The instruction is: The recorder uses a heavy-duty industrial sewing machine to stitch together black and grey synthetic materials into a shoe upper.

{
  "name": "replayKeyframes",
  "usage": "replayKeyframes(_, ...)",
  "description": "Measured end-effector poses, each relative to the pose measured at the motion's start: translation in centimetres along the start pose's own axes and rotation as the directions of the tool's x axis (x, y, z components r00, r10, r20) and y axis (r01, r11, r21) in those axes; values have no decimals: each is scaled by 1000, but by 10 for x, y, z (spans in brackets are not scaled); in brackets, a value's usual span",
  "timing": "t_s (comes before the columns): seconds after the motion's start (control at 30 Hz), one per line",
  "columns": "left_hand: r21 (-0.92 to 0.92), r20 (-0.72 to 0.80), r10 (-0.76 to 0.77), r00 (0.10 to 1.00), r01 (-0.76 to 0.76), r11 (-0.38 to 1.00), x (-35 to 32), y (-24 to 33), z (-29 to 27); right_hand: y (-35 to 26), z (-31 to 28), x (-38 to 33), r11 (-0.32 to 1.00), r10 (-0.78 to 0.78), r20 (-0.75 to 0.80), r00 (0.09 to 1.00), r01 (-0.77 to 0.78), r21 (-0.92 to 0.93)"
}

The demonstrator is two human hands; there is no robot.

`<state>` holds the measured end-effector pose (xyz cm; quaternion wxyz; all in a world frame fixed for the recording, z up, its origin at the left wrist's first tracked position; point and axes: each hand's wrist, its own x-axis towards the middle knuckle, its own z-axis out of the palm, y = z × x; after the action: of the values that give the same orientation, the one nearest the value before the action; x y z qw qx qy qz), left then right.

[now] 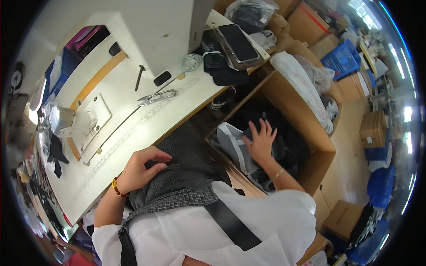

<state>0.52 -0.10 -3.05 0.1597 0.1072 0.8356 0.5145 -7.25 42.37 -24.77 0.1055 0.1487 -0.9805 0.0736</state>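
My right hand is over a cardboard box at my right side, its fingers spread apart. Beneath and beside it are a grey-and-white piece and dark fabric pieces; whether the fingertips touch them I cannot tell. Near the front edge of the white sewing table, my left hand hovers by my checked dark apron. Its fingers are loosely bent, the thumb stands apart from them, and nothing shows between them. A pair of metal thread snips lies on the table beyond it.
A white sewing machine rises from the table. On the far right corner lie a phone, black pieces and a coil of pale cord. White plastic bags, cartons and blue bins stand to the right.
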Motion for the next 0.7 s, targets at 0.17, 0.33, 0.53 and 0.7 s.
replayKeyframes(0.17,-232,2,375,927,-364,902,8,57,-13,14,47,-92,986,-163,576,801,124,108)
replayKeyframes(0.33,-549,-13,692,721,-584,598,32,123,5,24,114,-129,959,-247,672,698,75,274)
replayKeyframes(0.53,-689,-70,766,639,-586,425,44,160,33,16,118,-88,928,-367,693,621,197,315)
replayKeyframes(0.7,-743,-129,788,602,-585,325,40,172,37,4,73,-50,914,-402,671,622,310,260)
